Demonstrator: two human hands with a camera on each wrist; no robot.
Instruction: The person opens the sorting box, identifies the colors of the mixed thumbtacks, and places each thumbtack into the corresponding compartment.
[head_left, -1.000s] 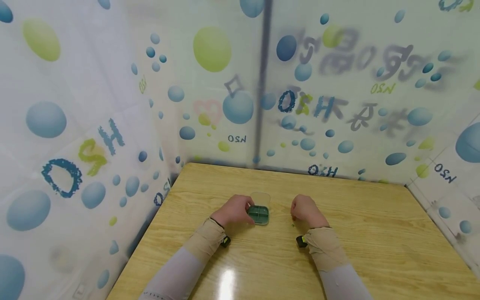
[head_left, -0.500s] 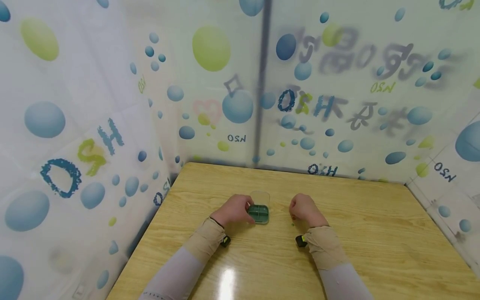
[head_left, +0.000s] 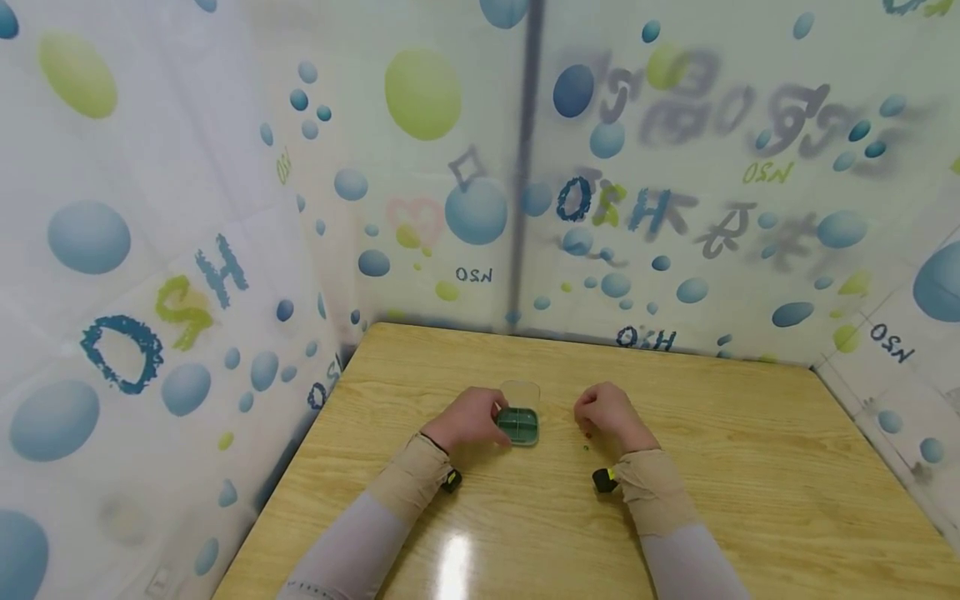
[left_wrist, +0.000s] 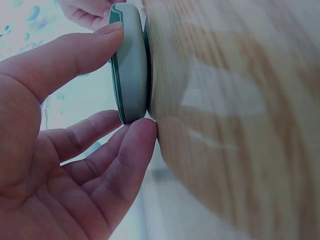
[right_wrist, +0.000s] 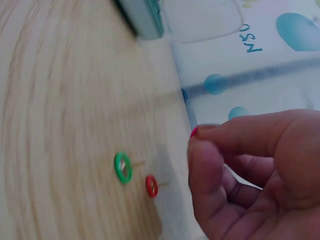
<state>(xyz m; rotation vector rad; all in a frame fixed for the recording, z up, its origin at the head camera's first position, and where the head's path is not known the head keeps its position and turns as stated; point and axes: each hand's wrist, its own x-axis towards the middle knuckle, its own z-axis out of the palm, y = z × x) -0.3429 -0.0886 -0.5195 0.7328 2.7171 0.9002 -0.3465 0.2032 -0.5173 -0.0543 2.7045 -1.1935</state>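
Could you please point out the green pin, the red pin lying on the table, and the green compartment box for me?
green pin (right_wrist: 123, 167): right wrist view, on its round head.
red pin (right_wrist: 151, 186): right wrist view, on its round head.
green compartment box (head_left: 517, 425): head view, on its divided inside.

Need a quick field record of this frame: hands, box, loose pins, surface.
left hand: grips the side of the green compartment box, thumb and fingers on its edge
green compartment box: lies flat on the table, clear lid open behind it
right hand: above the table, pinches a small pink pin at its fingertips
green pushpin: loose on the table
red pushpin: loose beside the green one, apart from the box
wooden table: glossy, light grain
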